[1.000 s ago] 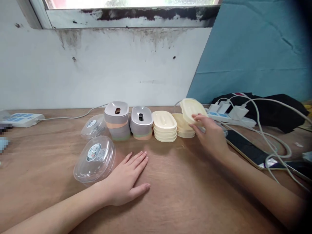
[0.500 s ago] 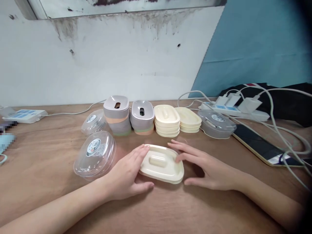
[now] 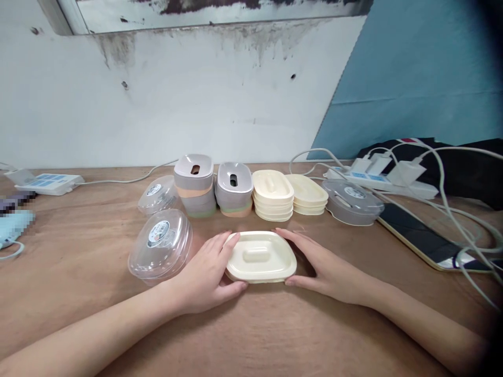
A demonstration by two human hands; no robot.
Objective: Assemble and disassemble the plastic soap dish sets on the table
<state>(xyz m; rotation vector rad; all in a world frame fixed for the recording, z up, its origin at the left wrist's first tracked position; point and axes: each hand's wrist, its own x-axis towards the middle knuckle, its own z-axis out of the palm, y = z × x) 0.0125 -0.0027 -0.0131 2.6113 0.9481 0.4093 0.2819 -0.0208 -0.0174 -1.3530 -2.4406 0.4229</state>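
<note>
A cream plastic tray (image 3: 271, 267), rounded at the corners and with an oblong form in its middle, lies level on the wooden table in front of me. My left hand (image 3: 206, 275) is closed around its left end, thumb at the near edge and fingers along the far side. At the right end, my right hand (image 3: 330, 269) grips it the same way, thumb near and fingers at the far corner. A stack of similar cream trays (image 3: 273, 196) stands behind, with a lower cream stack (image 3: 308, 193) beside it.
Clear round containers (image 3: 161, 246) with labels sit left of my left hand. Grey slotted boxes (image 3: 194, 183) are stacked at the back. To the right are a grey lidded container (image 3: 351, 201), a phone (image 3: 416, 235), loose white cables and a power strip (image 3: 404, 183).
My right hand has closed in on the tray's right end, its thumb now at the near edge. The tray has turned from slanted to nearly square with me.
</note>
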